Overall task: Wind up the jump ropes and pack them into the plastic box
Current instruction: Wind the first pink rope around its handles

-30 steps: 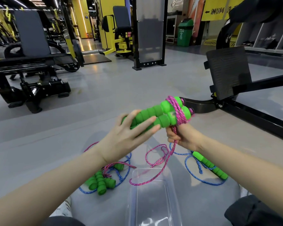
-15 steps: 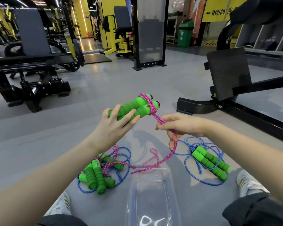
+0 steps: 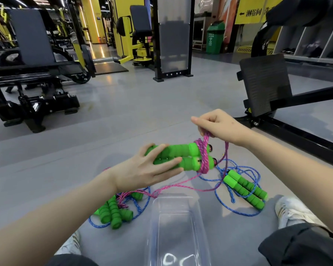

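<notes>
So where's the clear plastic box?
Head view, bottom centre: the clear plastic box lies on the grey floor between a tangled rope pile and a blue jump rope.

Left hand (image 3: pixel 142 173) holds two green handles (image 3: pixel 179 155) side by side above the floor. Pink rope (image 3: pixel 203 157) is wound round their right-hand ends; right hand (image 3: pixel 217 125) pinches it just above. Clear plastic box (image 3: pixel 174 198) sits below, between a blue jump rope (image 3: pixel 244 189) and a tangled pile of ropes (image 3: pixel 112 210).
</notes>
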The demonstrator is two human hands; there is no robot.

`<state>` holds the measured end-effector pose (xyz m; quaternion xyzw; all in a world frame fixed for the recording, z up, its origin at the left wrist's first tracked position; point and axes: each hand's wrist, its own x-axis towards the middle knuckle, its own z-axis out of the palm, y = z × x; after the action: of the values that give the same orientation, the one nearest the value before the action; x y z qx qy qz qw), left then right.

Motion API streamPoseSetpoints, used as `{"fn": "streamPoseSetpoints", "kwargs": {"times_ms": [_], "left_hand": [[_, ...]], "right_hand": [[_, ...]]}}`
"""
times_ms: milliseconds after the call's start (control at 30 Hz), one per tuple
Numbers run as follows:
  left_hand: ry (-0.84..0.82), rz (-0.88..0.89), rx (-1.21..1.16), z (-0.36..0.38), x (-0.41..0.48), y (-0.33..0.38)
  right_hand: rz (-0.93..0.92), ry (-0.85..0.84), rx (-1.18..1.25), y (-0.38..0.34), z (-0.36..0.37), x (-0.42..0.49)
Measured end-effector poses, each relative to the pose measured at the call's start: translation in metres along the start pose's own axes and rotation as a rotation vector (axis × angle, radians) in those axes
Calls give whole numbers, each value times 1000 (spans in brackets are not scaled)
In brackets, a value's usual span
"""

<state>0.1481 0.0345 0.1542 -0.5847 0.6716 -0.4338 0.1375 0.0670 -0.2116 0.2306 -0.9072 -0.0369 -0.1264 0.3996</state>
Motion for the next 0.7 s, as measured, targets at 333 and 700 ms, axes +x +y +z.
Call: {"fn": "streamPoseSetpoints", "kwargs": {"times_ms": [333, 700], "left_hand": [[244, -64, -91, -20, 34, 18], [204, -417, 29, -7, 35, -6]], "right_hand": [[203, -256, 791, 30, 2, 0], [397, -175, 930, 25, 54, -7]]}}
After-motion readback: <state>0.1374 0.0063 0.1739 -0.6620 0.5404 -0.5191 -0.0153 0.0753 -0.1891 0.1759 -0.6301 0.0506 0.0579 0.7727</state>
